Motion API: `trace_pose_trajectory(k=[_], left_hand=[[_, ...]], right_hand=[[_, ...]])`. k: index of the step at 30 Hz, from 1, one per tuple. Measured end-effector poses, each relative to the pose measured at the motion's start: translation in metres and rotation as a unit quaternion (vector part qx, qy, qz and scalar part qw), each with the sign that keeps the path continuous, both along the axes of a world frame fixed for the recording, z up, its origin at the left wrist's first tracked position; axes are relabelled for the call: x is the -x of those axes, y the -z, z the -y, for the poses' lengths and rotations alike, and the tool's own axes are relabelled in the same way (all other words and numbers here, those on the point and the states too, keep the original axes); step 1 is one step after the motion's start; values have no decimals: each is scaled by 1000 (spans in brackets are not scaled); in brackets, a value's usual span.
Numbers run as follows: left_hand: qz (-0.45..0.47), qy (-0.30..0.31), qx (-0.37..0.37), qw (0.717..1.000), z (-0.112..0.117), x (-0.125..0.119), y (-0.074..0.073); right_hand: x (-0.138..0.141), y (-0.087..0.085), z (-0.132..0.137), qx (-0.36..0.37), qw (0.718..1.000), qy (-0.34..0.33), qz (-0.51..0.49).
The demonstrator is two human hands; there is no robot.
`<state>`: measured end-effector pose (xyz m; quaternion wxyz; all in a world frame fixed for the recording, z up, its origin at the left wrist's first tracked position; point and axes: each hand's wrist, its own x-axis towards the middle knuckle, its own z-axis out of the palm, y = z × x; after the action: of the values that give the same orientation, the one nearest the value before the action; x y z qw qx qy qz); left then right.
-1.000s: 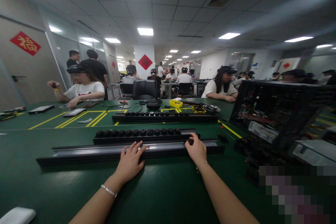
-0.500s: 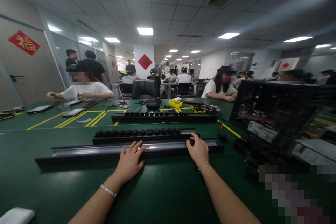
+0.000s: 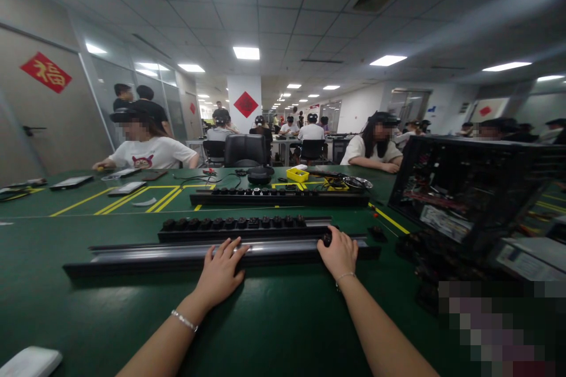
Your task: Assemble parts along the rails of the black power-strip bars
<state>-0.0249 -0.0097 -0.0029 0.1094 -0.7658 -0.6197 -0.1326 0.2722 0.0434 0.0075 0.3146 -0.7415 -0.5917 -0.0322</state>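
A long black rail [image 3: 145, 254] with a shiny grey channel lies crosswise on the green table in front of me. My left hand [image 3: 222, 271] rests on its near edge near the middle, fingers spread over the channel. Close to the rail's right end, my right hand [image 3: 340, 253] is closed around a small black part [image 3: 327, 238], partly hidden by the fingers. Just behind lies a shorter black rail [image 3: 190, 237] carrying a row of small black knob-like parts [image 3: 230, 222]. A loose black part [image 3: 377, 233] sits to the right of it.
A third rail [image 3: 283, 199] with similar parts lies farther back, near a yellow box [image 3: 297, 174] and cables. An open computer case [image 3: 469, 185] and a dark heap of parts [image 3: 422, 265] stand at right. A white object [image 3: 30, 362] is at lower left. People sit across the table.
The view has shifted slightly. My right hand, still on the black part, has moved a little right; my left hand stays on the rail. The person at left has lowered their arms.
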Motion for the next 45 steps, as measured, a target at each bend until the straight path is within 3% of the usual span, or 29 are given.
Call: trace_pose_trajectory(k=[12,35,45], left_hand=[[-1,2,-4,1000,0,0,0],[-2,0,-7,1000,0,0,0],[3,1,0,1000,2,0,-2]], right_hand=[[-5,-3,-2,47,998,29,-3],[-6,-3,-2,18,999,26,-34],[-13,-3,-3,40,998,38,-11]])
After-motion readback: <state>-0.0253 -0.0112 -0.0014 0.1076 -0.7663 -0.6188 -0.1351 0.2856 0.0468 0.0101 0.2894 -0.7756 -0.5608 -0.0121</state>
